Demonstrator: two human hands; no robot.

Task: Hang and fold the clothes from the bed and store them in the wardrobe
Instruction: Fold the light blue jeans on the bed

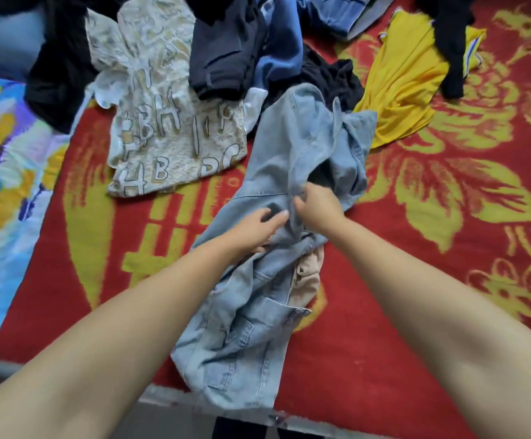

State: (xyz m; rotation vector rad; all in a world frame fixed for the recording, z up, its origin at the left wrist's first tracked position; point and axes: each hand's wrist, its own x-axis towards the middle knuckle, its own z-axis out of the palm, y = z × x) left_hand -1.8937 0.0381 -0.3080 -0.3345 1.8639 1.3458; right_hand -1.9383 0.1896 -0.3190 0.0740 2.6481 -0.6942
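A pair of light blue jeans (251, 312) lies crumpled lengthwise down the middle of the bed, reaching from the clothes pile to the near edge. My left hand (257, 228) rests on the denim near its middle, fingers loosely curled over a fold. My right hand (316, 205) pinches a raised ridge of the same jeans just to the right. A beige garment (307, 277) peeks out from under the jeans.
A red and yellow blanket (416, 280) covers the bed. A cream letter-print shirt (162, 122), a yellow shirt (406, 87), dark blue clothes (226, 49) and black clothes (58, 68) are heaped at the far side. A bright multicoloured sheet (1, 185) lies at the left.
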